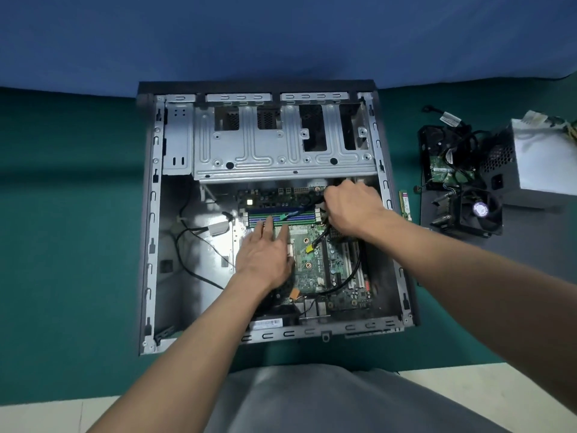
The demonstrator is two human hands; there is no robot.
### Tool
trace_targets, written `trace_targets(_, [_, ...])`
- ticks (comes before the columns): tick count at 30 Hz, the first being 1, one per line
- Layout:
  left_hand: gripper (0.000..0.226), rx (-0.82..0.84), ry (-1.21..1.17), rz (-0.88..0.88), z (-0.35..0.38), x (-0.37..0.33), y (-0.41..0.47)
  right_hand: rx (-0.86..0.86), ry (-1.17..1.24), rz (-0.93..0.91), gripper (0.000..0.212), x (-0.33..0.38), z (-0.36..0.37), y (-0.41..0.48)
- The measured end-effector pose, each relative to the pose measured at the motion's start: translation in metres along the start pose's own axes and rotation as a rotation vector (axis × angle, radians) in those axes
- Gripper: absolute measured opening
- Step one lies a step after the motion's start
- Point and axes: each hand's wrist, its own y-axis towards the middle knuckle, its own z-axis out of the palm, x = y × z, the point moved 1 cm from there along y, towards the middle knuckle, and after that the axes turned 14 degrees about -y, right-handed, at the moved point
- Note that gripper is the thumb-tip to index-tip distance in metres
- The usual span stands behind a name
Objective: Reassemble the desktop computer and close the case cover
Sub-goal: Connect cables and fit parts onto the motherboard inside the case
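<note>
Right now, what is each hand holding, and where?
Right hand seems to grip a black cable near its upper end; left hand lies flat, holding nothing.

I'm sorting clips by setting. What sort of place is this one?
Probably a makeshift PC repair spot: an open case lies on a green mat before a blue backdrop, with a power supply and fan loose beside it.
</note>
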Motion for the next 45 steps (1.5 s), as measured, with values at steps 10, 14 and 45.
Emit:
trace_targets(10, [0.071,0.232,-0.247,-0.042,0.006,0.015,-0.029,-0.021,-0.024,-0.085,0.010,-0.002,0.003,0.007])
trace_targets(14, [0.070,0.229,-0.205,-0.032,0.007,0.014,-0.031,-0.042,-0.072,-0.063,0.011,-0.002,0.010,0.011])
trace_targets(45, [0.043,0.190,-0.132,-0.012,0.006,0.013,-0.032,0.128,-0.074,-0.163,0.018,0.002,0.010,0.003])
